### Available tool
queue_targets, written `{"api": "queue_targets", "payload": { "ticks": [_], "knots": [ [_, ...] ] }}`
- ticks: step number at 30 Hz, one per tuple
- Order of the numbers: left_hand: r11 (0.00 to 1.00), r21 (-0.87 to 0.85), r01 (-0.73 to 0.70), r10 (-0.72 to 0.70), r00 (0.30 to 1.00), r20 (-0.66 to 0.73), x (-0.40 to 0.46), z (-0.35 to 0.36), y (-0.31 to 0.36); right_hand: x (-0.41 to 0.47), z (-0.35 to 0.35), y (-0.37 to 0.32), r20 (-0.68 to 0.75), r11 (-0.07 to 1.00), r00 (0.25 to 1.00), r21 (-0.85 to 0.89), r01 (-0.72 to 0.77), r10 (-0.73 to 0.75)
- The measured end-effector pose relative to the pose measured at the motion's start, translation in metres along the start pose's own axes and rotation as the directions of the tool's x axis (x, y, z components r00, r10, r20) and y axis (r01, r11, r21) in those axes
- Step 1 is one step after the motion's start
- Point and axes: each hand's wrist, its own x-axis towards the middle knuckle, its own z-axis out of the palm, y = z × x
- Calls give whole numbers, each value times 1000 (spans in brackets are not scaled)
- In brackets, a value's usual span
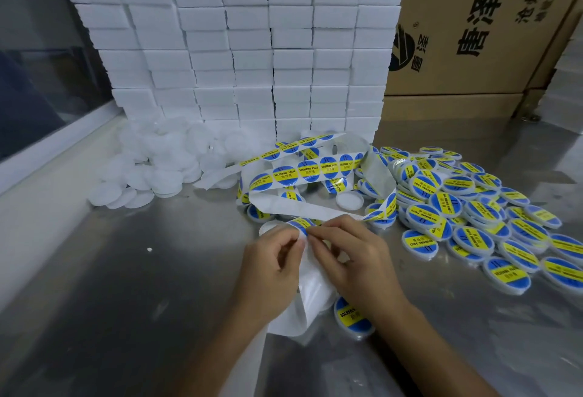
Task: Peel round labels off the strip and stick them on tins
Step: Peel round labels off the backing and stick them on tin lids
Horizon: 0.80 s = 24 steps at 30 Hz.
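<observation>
Head view: both hands meet over the steel desk (132, 286), just below the middle of the picture. The left hand (271, 267) pinches the white backing of the label strip (315, 169), finger and thumb curled round it. The right hand (353, 258) closes its fingertips (310, 232) on the edge of one round label (299, 224), which sits at the very point where the two grips touch. That label lies directly between the hands, nearer the right fingertips, so the right hand looks set to lift it while the left holds the backing.

The strip's long axis runs away from the hands, up and to the right, then loops back left across the desk; its spent backing hangs down toward the person. Labelled tins (473, 217) lie heaped to the right, closest to the right hand. Plain white tins (151, 172) lie heaped at far left, well apart from the hands. One bare tin (348, 200) rests just beyond the strip.
</observation>
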Motion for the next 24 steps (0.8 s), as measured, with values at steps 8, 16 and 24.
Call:
{"api": "queue_targets", "payload": {
  "ticks": [8, 16, 24],
  "knots": [
    [981, 120, -151, 148, 989, 27, 2, -3, -2, 1, -1, -4, 31, 991, 995, -89, 97, -94],
    [995, 77, -68, 65, 997, 34, 0, -5, -4, -1, -1, 4, -19, 977, 980, 77, -197, 199],
    [991, 31, 127, -127, 992, -19, -1, -5, -15, 8, -10, 22, 74, 490, 622, 546, -679, 780]
  ]
}}
